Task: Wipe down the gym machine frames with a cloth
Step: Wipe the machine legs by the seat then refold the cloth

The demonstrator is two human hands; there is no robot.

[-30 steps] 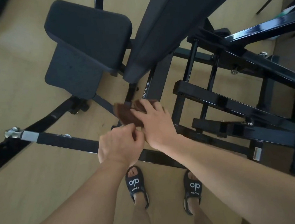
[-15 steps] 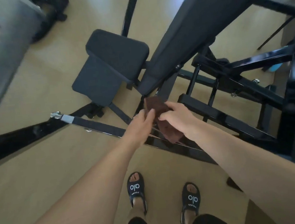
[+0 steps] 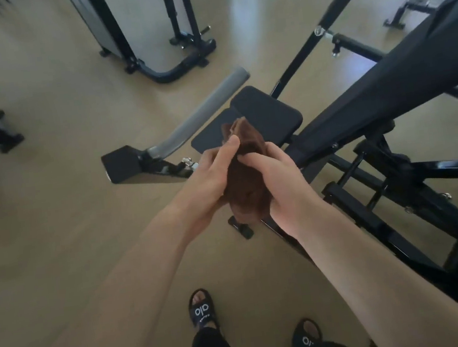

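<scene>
Cloth (image 3: 247, 177): brown, bunched lengthwise, now lifted clear of the black frame (image 3: 371, 213) and held up between both hands in front of the seat pad (image 3: 269, 113); a second ago it lay down against the low frame bars. Reads as a pause in wiping, probably refolding to a fresh face, though the folds are too dark to be sure. Left hand (image 3: 208, 176) cups the cloth from its left side, fingers curled onto the upper part. Right hand (image 3: 277, 176) grips it from the right, thumb across the middle. No contact with any bar. Grey handle (image 3: 203, 113) sits just beyond the hands, still to be wiped I'd judge
</scene>
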